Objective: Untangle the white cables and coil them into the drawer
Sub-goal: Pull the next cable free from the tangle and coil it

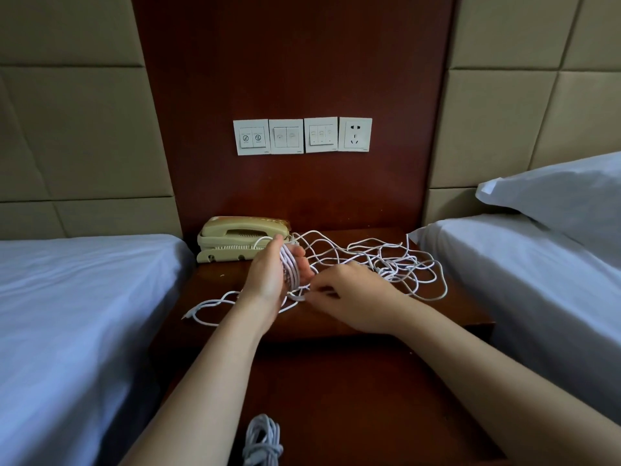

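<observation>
Left hand holds cable coil; right hand pinches strand.

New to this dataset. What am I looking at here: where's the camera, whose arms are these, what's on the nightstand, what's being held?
There is no robot here. A person works with two bare hands, and the single picture comes from a wide-angle camera on their head, looking forward and down, so the arms enter from the bottom.

The left hand holds a coil of white cable wound around it. The right hand pinches a strand just beside that coil, with its fingers on the cable.

The rest of the loose cable lies tangled across the dark wooden nightstand, next to a beige telephone.

Below the nightstand's front edge is a lower wooden surface, seemingly the open drawer. A bundled cable already lies there.
</observation>
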### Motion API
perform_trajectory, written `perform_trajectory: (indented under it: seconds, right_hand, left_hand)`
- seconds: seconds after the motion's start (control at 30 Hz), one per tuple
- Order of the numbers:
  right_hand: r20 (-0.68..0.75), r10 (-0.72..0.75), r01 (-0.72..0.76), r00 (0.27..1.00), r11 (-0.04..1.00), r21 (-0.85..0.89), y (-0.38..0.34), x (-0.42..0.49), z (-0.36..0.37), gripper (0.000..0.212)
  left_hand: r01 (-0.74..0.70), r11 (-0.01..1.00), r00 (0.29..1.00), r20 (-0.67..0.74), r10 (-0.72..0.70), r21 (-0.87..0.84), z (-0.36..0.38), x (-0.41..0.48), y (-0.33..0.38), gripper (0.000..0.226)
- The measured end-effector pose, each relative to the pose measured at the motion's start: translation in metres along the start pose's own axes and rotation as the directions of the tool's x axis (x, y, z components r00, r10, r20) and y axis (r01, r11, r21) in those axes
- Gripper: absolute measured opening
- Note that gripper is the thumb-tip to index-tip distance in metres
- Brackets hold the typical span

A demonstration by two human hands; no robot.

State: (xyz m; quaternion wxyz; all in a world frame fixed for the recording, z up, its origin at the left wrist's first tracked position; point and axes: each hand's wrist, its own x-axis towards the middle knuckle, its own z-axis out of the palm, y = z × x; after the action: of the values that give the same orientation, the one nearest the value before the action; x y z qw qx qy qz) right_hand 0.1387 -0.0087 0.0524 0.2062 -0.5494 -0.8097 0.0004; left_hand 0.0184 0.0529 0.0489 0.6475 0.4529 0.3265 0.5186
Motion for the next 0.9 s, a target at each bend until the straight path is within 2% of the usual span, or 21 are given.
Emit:
perform_trajectory:
  seconds: [0.13, 0.23, 0.37, 0.47, 0.57, 0.7, 0.8, 0.9]
  right_hand:
    - [-0.118, 0.002, 0.015, 0.993, 0.989, 0.147, 0.006, 0.002, -0.011, 0.030]
    - [-0.179, 0.039, -0.003, 0.983, 0.981, 0.192, 0.008, 0.004, -0.017, 0.027]
    - [-0.276, 0.107, -0.041, 0.955, 0.971, 0.234, 0.013, 0.005, -0.018, 0.024]
    - [-0.332, 0.146, -0.045, 0.932, 0.955, 0.293, 0.020, 0.005, -0.018, 0.025]
    - [-0.337, 0.195, -0.051, 0.921, 0.919, 0.391, 0.030, 0.005, -0.014, 0.028]
    - [-0.295, 0.245, -0.104, 0.923, 0.900, 0.423, 0.041, 0.006, -0.007, 0.039]
    - [-0.232, 0.255, -0.153, 0.939, 0.912, 0.380, 0.045, 0.006, 0.005, 0.044]
    - [-0.140, 0.247, -0.179, 0.959, 0.909, 0.375, 0.045, 0.005, 0.016, 0.040]
  left_hand:
    - [0.004, 0.982, 1.000, 0.017, -0.007, 0.188, -0.005, 0.008, -0.008, 0.061]
    - [0.038, 0.967, 0.989, 0.131, -0.073, 0.251, -0.003, 0.007, -0.017, 0.073]
    - [0.052, 0.945, 0.953, 0.267, -0.144, 0.324, 0.008, -0.005, -0.022, 0.069]
    - [0.020, 0.944, 0.921, 0.361, -0.145, 0.329, 0.017, -0.014, -0.019, 0.070]
    - [0.039, 0.962, 0.891, 0.427, -0.156, 0.271, 0.021, -0.022, -0.013, 0.067]
    - [0.097, 0.963, 0.852, 0.479, -0.211, 0.251, 0.022, -0.026, -0.011, 0.061]
    - [0.099, 0.976, 0.854, 0.487, -0.183, 0.193, 0.021, -0.025, -0.008, 0.052]
    - [0.108, 0.989, 0.883, 0.447, -0.141, 0.099, 0.018, -0.023, -0.008, 0.049]
